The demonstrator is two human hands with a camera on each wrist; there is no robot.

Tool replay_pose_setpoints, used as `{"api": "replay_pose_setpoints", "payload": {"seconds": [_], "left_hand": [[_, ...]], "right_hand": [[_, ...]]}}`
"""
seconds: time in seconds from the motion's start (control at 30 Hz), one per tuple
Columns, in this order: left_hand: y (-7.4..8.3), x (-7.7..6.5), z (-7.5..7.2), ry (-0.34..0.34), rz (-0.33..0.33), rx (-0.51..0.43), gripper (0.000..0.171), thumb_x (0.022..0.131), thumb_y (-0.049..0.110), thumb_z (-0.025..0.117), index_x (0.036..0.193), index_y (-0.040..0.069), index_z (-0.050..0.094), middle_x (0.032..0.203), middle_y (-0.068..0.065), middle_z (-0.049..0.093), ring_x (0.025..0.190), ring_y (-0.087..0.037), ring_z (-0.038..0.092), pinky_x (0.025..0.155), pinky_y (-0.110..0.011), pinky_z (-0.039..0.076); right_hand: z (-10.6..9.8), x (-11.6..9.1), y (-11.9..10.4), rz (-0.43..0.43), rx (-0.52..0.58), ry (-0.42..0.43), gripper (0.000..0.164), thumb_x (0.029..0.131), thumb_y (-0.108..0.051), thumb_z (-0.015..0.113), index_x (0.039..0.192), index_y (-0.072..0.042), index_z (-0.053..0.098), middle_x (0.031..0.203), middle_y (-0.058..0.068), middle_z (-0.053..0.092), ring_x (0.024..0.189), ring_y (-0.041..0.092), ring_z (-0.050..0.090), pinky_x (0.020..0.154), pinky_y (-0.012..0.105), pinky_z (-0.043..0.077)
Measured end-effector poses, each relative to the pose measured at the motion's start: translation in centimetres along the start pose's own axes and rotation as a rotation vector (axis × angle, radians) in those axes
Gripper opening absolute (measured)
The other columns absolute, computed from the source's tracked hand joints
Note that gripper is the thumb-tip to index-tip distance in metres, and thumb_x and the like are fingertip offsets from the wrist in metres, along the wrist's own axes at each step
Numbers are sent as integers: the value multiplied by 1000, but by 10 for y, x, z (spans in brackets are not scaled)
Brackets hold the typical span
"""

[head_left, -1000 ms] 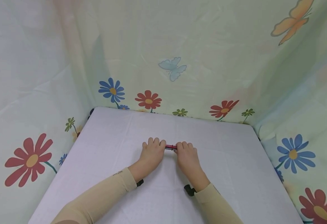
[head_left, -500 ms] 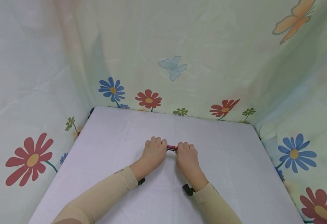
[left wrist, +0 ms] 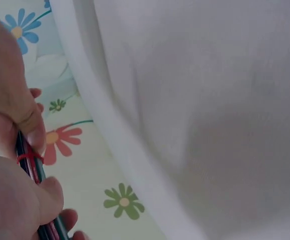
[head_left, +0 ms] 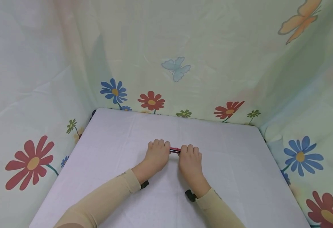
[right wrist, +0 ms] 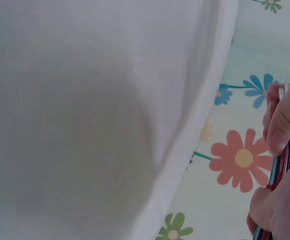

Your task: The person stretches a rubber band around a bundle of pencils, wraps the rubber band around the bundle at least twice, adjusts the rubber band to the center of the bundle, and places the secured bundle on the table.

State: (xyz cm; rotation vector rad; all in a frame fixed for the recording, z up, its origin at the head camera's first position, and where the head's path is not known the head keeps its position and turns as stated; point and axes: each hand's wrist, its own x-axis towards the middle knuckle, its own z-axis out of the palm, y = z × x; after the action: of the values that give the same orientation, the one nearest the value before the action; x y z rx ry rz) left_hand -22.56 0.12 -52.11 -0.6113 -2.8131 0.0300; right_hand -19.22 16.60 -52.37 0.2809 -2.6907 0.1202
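Both hands hold one bundle of slim, pencil-like sticks [head_left: 174, 150], dark, red and green, above the white tabletop. A thin red band [left wrist: 30, 158] is wound round the bundle between the hands. My left hand [head_left: 157, 155] grips one end, thumb along the sticks in the left wrist view. My right hand [head_left: 190, 160] grips the other end, close to the band. In the right wrist view, pale tips of the bundle [right wrist: 281, 93] show past the left hand's fingers. The parts inside both palms are hidden, so the exact kind of stick is hard to tell.
The table [head_left: 120, 133] has a white cloth over it and a rounded far edge. Flower-printed curtains [head_left: 200, 41] hang close behind it and on both sides. Each wrist carries a small black camera [head_left: 190, 195].
My left hand has shifted slightly right along the bundle and its fingers now lie closer together, leaving a shorter stretch showing. My right wrist has moved slightly left.
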Motion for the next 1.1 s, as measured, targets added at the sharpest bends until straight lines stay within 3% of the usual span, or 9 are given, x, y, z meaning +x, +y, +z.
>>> {"api": "replay_pose_setpoints", "payload": {"seconds": [0.23, 0.4, 0.67, 0.93, 1.1], "left_hand": [[6, -5, 5, 162, 11, 102, 14, 107, 26, 58, 102, 13, 56, 93, -5, 56, 91, -24, 54, 82, -40, 38], [6, -5, 4, 148, -13, 137, 17, 107, 26, 59, 95, 15, 54, 87, -3, 55, 83, -22, 51, 73, -37, 34], [10, -6, -3, 86, -58, 64, 16, 107, 22, 59, 95, 13, 53, 88, -6, 56, 84, -23, 51, 61, -35, 39], [13, -8, -6, 114, -52, 90, 17, 106, 23, 59, 93, 14, 55, 85, -4, 57, 81, -21, 51, 60, -34, 24], [12, -8, -6, 93, -32, 99, 16, 107, 24, 59, 95, 13, 56, 85, -4, 57, 79, -21, 51, 61, -34, 24]], "right_hand": [[-5, -1, -4, -2, -22, 86, 35, 101, -25, 70, 89, -2, 48, 77, 8, 36, 72, 23, 26, 62, 32, 21], [-4, 0, -2, -25, -2, 56, 30, 104, -23, 66, 90, -3, 49, 78, 7, 37, 72, 22, 26, 63, 31, 18], [-2, 0, -3, 8, -14, -23, 15, 108, -8, 49, 94, -3, 48, 86, 14, 46, 78, 31, 38, 64, 36, 24], [5, 1, -4, 12, -27, -25, 18, 107, -8, 51, 91, -2, 47, 82, 15, 46, 76, 31, 36, 62, 37, 25], [6, 1, -5, 18, -12, -23, 19, 108, -9, 52, 91, -1, 48, 82, 16, 47, 75, 32, 37, 62, 39, 29]]}}
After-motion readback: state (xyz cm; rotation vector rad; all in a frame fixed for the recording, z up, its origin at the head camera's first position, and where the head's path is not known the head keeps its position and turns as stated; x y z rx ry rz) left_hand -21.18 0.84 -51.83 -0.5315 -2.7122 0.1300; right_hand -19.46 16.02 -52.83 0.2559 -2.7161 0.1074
